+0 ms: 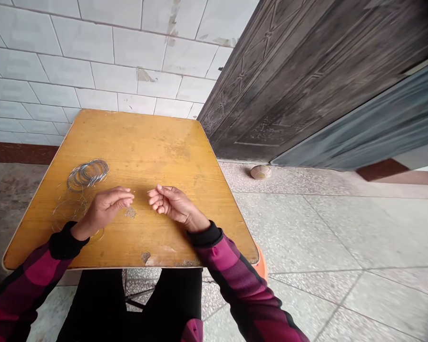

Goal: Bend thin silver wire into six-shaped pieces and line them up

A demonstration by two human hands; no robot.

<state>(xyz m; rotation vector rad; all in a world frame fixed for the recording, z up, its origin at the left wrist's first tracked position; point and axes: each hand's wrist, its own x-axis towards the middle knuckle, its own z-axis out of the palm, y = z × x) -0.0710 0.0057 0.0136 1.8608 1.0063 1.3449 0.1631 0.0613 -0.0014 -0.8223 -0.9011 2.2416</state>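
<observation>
At a worn, yellow-orange wooden table (146, 142) set against a white tiled wall (92, 61), a person's left hand (105, 209) and right hand (171, 203) rest close together. The fingertips of each are pinched shut, and anything held between them is too fine to make out. A coil of thin silver wire rings (88, 173) lies just beyond the left hand, with loose wire strands (66, 206) beside the wrist.

A grey coil of thin wire (88, 174) lay on the square wooden table (146, 137), just behind the left hand (105, 209).
</observation>
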